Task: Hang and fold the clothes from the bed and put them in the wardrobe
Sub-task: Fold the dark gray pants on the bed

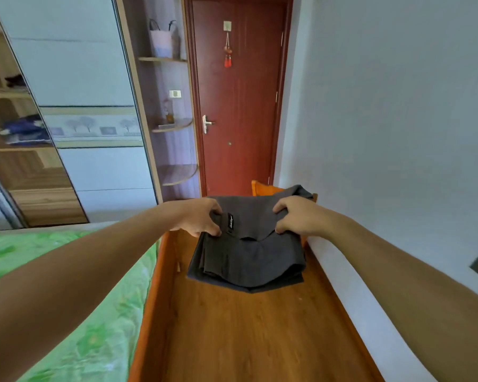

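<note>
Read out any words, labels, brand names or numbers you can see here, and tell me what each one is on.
Black label on the grey garment, between the left hand and the right hand that grip it: pale cursive writing, too small and blurred to read.
White wall plate beside the door: no marks that can be read.
No other text shows.

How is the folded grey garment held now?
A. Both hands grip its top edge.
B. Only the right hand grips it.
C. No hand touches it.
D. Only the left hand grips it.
A: the left hand and the right hand each grip the top edge of the grey garment, one on each side of its black label.
</note>
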